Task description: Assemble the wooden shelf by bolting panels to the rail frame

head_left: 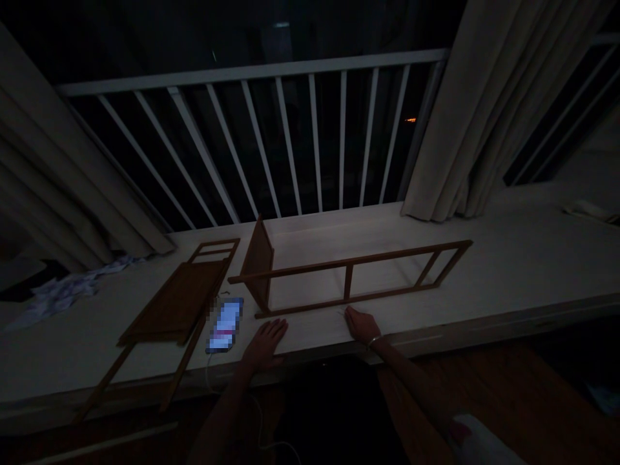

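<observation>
A ladder-like wooden frame [347,284] with a board [258,261] joined at its left end lies on its side on the pale window ledge [310,326]. Just in front of that left end, my left hand [264,343] rests on the ledge with its fingers stretched out. Close to the frame's lower rail, my right hand [362,325] is closed, thumb and fingers together. Whatever it may pinch is too small and dark to make out. Left of my left hand lies a lit phone [225,325], its screen blurred, with a white cable [208,374] hanging from it.
More wooden parts, a slatted frame under flat panels [179,300], lie at the left and overhang the ledge's front edge. Small dark bits [225,293] lie above the phone. A white railing [278,142] and curtains [445,116] stand behind. Crumpled cloth [72,287] lies far left.
</observation>
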`<state>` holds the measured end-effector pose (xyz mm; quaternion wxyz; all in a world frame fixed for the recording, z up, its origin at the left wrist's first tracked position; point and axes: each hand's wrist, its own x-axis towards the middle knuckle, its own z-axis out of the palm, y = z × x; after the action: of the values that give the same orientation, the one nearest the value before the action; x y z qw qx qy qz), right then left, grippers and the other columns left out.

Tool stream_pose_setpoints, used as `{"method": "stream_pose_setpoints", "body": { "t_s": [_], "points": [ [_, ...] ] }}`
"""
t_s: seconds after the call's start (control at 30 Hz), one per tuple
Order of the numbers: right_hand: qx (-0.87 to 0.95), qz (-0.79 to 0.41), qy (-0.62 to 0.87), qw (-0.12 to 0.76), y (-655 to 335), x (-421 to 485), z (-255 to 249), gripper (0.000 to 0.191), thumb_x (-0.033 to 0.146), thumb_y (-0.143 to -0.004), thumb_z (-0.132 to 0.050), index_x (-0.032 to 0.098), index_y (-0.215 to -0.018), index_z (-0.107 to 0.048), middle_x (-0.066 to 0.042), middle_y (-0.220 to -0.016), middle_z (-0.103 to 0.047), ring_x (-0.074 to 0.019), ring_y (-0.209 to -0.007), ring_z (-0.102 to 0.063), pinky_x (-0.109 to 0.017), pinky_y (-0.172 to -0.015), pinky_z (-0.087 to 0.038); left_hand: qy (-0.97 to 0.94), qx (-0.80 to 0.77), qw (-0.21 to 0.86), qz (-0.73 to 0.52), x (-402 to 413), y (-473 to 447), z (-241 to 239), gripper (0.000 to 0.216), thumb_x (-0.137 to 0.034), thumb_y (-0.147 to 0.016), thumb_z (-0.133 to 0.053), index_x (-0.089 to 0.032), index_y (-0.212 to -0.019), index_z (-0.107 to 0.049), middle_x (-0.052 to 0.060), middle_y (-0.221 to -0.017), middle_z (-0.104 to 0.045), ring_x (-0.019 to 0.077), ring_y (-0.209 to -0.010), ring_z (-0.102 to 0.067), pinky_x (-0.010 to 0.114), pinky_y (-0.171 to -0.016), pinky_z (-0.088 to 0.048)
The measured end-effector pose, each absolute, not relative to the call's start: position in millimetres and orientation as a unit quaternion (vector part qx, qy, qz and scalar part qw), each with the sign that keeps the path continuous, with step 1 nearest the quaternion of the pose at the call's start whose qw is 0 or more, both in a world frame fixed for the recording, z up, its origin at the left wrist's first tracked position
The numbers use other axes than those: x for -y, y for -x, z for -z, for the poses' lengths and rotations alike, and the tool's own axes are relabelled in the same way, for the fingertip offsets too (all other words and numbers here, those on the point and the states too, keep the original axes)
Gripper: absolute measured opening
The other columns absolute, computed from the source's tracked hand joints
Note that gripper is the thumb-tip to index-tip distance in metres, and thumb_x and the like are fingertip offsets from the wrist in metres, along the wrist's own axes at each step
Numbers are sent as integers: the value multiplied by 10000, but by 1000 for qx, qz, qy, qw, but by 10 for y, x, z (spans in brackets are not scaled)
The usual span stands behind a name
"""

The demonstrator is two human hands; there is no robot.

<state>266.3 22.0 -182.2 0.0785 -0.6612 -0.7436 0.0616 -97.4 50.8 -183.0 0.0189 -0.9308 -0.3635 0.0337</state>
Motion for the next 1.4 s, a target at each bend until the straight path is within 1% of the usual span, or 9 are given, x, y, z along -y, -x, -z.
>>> {"method": "stream_pose_setpoints", "body": {
  "t_s": [0.17, 0.3, 0.57, 0.83, 1.0, 1.23, 1.4],
  "points": [
    [744, -59, 661, 75, -2654, -191, 1756, 310, 329, -953, -223, 174, -1005, -487, -77, -898, -680, -169, -746, -643, -244, -594, -327, 928, 370, 18, -31, -485, 960, 1816, 954, -498, -663, -589, -189, -1419, -97, 91, -1492, -159, 263, -1363, -170, 423, -1108, -119],
    [745, -60, 661, 72, -2625, -155, 1712, 343, 360, -951, -222, 179, -958, -513, -73, -881, -682, -169, -756, -643, -246, -609, -337, 928, 371, 14, -28, -468, 950, 1789, 916, -510, -693, -558, -188, -1420, -102, 91, -1487, -179, 267, -1357, -185, 427, -1105, -126],
    [737, -60, 671, 63, -2559, -107, 1633, 401, 423, -944, -217, 190, -945, -543, -77, -870, -692, -169, -778, -650, -246, -624, -356, 926, 377, 14, -28, -436, 932, 1769, 895, -457, -691, -570, -187, -1417, -121, 89, -1485, -185, 263, -1356, -180, 427, -1104, -133],
    [739, -49, 669, 53, -2504, -149, 1642, 430, 443, -941, -227, 186, -942, -572, -89, -847, -699, -188, -775, -657, -255, -625, -369, 927, 374, 16, -26, -438, 953, 1768, 903, -519, -687, -561, -186, -1413, -139, 97, -1483, -188, 269, -1352, -193, 434, -1097, -141],
    [754, -40, 654, 53, -2475, -173, 1650, 463, 423, -950, -194, 168, -946, -580, -115, -852, -697, -201, -790, -659, -259, -635, -371, 928, 371, 8, -32, -458, 952, 1759, 936, -510, -666, -578, -191, -1417, -120, 94, -1481, -198, 267, -1351, -199, 436, -1095, -142],
    [798, -47, 600, 36, -2485, -260, 1644, 402, 416, -932, -274, 174, -939, -595, -111, -846, -702, -202, -780, -660, -257, -641, -374, 929, 370, -4, -31, -486, 964, 1757, 933, -493, -673, -578, -200, -1419, -100, 93, -1479, -207, 271, -1352, -209, 440, -1092, -146],
    [804, -50, 591, 33, -2509, -294, 1638, 399, 407, -936, -260, 184, -945, -590, -107, -841, -704, -196, -788, -659, -253, -644, -375, 925, 377, -7, -46, -493, 955, 1735, 960, -487, -662, -584, -215, -1422, -63, 72, -1493, -166, 266, -1365, -174, 440, -1102, -127]
  ]
}}
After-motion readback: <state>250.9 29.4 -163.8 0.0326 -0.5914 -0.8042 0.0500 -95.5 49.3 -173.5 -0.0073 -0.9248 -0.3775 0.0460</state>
